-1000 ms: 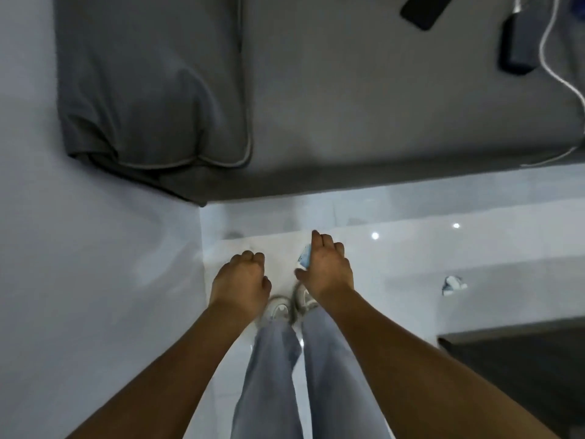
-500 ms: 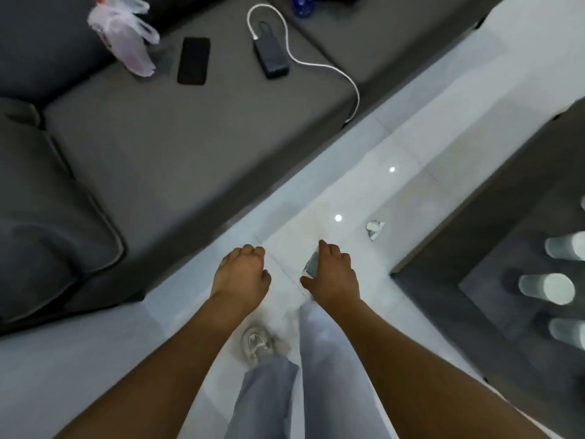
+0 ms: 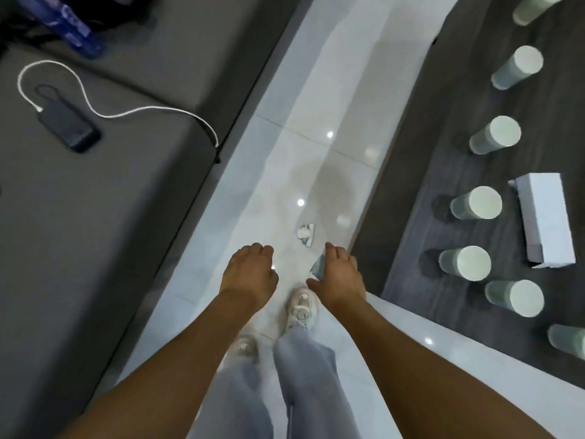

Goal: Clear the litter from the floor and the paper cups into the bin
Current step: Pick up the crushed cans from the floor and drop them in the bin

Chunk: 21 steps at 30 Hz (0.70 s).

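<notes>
On white tiled floor (image 3: pixel 316 99): small crumpled white-and-blue wrapper scrap (image 3: pixel 306 234).
Right hand (image 3: pixel 339 280): fingers curled round a blue-white litter piece (image 3: pixel 317 267).
Left hand (image 3: pixel 250 274): loosely curled, holding nothing.
Dark table (image 3: pixel 443 172): row of pale paper cups (image 3: pixel 474 204).

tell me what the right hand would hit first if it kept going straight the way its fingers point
Probably the small crumpled white-and-blue scrap of litter on the glossy white tiled floor, just ahead of the right hand. Depth is unclear: the hand may pass above it.

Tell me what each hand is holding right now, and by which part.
The right hand holds a small piece of litter; only one edge shows past the fingers, so the gripped part cannot be told. The left hand shows nothing held.
</notes>
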Each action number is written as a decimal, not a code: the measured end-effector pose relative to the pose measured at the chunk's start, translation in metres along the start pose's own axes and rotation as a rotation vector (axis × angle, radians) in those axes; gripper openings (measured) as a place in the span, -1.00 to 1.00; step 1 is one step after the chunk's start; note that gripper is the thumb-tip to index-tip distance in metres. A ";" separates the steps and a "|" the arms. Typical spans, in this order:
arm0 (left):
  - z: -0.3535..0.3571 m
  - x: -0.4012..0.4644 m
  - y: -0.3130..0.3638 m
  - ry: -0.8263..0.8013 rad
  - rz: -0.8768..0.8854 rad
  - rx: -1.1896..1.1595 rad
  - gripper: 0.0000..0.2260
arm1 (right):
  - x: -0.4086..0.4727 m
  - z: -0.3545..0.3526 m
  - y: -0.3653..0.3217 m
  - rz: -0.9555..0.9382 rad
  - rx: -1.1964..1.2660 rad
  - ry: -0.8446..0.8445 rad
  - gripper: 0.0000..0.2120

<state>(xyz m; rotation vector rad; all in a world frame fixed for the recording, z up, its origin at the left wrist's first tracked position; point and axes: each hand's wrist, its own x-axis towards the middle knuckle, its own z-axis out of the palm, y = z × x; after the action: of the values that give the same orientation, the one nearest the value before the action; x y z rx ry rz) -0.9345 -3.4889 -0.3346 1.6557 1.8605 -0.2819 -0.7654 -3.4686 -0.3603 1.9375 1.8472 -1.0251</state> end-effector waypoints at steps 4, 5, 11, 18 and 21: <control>0.012 0.044 0.016 -0.070 0.072 0.087 -0.68 | 0.031 0.007 0.022 0.042 0.031 -0.007 -0.21; 0.017 0.055 0.018 -0.084 0.093 0.109 -0.67 | 0.040 0.011 0.026 0.056 0.045 -0.002 -0.20; 0.064 0.128 0.017 -0.144 0.210 0.197 -0.68 | 0.098 0.046 0.052 0.155 0.110 0.005 -0.21; 0.154 0.247 -0.009 -0.159 0.380 0.273 -0.66 | 0.220 0.108 0.079 0.184 0.070 0.085 -0.24; 0.198 0.297 -0.020 -0.161 0.479 0.325 -0.61 | 0.276 0.131 0.098 0.178 0.041 0.133 -0.30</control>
<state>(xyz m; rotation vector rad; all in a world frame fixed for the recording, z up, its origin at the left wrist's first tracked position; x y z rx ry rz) -0.8975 -3.3568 -0.6652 2.1656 1.2982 -0.5124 -0.7292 -3.3568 -0.6593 2.1968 1.6937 -0.9051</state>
